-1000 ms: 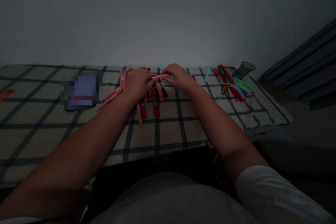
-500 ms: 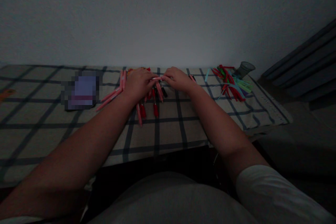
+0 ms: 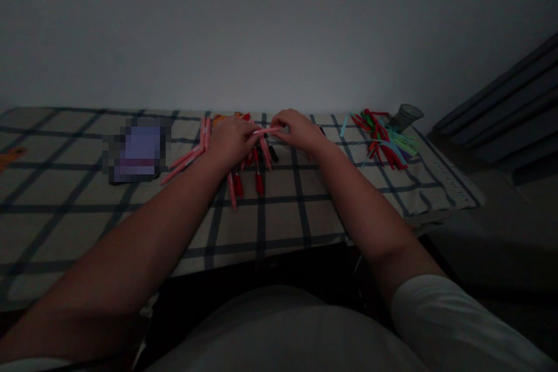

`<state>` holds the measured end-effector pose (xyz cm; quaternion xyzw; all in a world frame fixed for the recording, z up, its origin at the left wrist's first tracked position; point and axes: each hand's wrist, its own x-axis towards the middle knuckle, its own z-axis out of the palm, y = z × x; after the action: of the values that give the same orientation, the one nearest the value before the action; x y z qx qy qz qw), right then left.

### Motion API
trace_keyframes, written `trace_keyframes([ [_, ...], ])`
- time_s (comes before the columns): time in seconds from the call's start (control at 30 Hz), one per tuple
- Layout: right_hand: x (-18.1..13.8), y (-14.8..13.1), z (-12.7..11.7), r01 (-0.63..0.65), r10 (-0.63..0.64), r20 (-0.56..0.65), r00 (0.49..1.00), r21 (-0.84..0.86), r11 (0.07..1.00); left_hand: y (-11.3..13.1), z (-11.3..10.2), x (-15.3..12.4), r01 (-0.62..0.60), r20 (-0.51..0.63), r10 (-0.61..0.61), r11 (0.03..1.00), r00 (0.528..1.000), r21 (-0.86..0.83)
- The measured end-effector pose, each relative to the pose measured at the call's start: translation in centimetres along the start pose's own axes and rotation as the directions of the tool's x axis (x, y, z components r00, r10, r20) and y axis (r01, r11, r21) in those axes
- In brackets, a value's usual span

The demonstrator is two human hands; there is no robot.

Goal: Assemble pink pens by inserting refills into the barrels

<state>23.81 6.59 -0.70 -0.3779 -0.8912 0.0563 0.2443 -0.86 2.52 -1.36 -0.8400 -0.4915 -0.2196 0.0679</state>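
Observation:
A slim pink pen (image 3: 267, 131) spans the gap between my two hands, held level above a pile of pens. My left hand (image 3: 233, 138) pinches its left end, and the thumb and fingers of my right hand (image 3: 297, 129) close on its right end. Beneath and in front lie red markers (image 3: 260, 183), a black pen (image 3: 273, 153) and more pink pens (image 3: 232, 192), some hidden under the left hand. To the left, several pink pens (image 3: 205, 132) lie beside my left wrist. Part of an orange item (image 3: 220, 121) shows behind that hand.
A checked cloth (image 3: 283, 215) covers the table, which meets a wall at the back. On the right are coloured strips (image 3: 383, 139) and a tipped transparent cup (image 3: 407, 115). A blurred-out purple item (image 3: 142, 151) lies on the left, with an orange object (image 3: 11, 157) farther out.
My right fingertips have shifted slightly right along the pink pen, so more of it shows between the hands. The left hand has barely moved.

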Motion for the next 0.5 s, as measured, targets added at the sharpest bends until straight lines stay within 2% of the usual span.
trace_keyframes([
  [0.2,-0.16,-0.49,-0.02,-0.032,0.033,0.022,0.999,-0.007,0.999,-0.17,0.10,0.04,0.002,-0.007,-0.002,0.999,1.000,-0.036],
  [0.5,-0.11,-0.68,0.07,-0.027,0.030,0.072,0.997,-0.050,0.998,-0.41,0.30,0.21,-0.058,-0.020,0.057,0.997,0.998,-0.058],
])
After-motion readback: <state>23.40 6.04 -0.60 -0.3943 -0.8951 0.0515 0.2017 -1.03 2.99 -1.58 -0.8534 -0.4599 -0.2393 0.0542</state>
